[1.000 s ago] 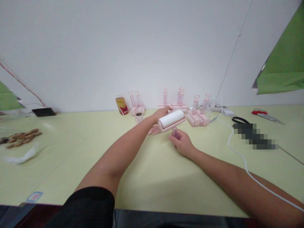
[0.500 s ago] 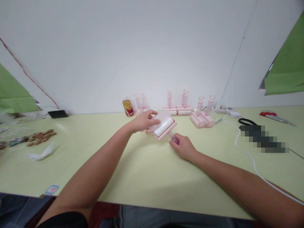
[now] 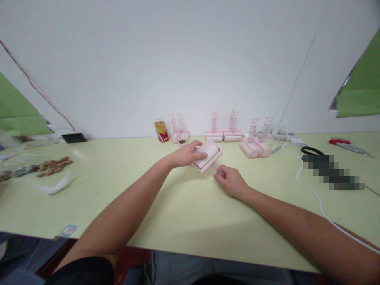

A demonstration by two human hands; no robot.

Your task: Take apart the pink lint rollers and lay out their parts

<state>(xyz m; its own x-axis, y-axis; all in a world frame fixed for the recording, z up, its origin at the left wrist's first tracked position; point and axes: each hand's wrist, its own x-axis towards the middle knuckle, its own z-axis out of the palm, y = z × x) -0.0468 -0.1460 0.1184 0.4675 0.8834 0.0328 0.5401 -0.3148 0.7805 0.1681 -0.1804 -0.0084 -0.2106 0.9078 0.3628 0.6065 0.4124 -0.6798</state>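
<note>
We see left hand (image 3: 186, 155) gripping lint roller (image 3: 208, 156) cover; right hand (image 3: 231, 183) just below pinches, seemingly, its translucent handle (image 3: 218, 170).

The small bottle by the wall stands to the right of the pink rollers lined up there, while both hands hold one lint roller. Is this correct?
Not quite: in the head view the small bottle stands to the left of the pink rollers by the wall. The left hand and right hand do hold one lint roller.
</note>
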